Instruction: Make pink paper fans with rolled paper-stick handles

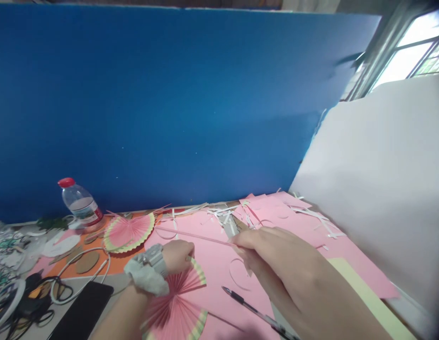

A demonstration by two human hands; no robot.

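Observation:
My right hand [276,264] pinches one end of a thin pink paper strip [201,237], which stretches leftward above the table. My left hand [177,257], with a watch and a pale scrunchie at the wrist, is closed at the upper edge of a pleated pink paper fan [176,297] with yellow trim. Its fingertips are turned away, so what they grip is hidden. Below the hands, the fan and a black pen [254,311] lie on pink paper [219,269]. A second pleated fan [129,231] rests farther back on the left.
At the back left stands a bottle with a red cap [82,205]. A black phone [82,311], cables [35,302] and brown cardboard discs [87,262] lie at the left. White paper scraps [322,219] are scattered behind. A blue panel [169,104] borders the table.

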